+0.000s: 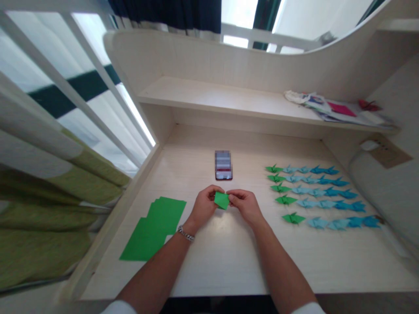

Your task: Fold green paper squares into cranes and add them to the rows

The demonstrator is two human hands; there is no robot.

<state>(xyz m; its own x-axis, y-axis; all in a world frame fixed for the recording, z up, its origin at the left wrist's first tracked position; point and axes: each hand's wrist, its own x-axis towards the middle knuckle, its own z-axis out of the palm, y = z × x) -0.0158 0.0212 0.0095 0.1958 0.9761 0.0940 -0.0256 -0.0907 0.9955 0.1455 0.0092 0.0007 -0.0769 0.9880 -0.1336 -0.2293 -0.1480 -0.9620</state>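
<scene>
Between my hands, above the middle of the desk, is a small folded piece of green origami paper [221,200]. My left hand [207,203] pinches its left edge, the thumb and fingers closed on it. On the other side my right hand [245,204] grips the upper right corner between thumb and forefinger. Larger green paper sheets [153,229] lie overlapping to the left of my left forearm. To the right, several rows of folded paper cranes stand on the desk, with green cranes [293,218] at the left end, then light blue cranes [338,224] and darker blue cranes [371,221].
A phone [223,165] lies face up just beyond my hands. Behind it runs a raised shelf [212,98] with papers [340,109] piled at its right end. A wall socket [386,150] with a plugged-in cable is at the right. Curtains [42,209] hang on the left.
</scene>
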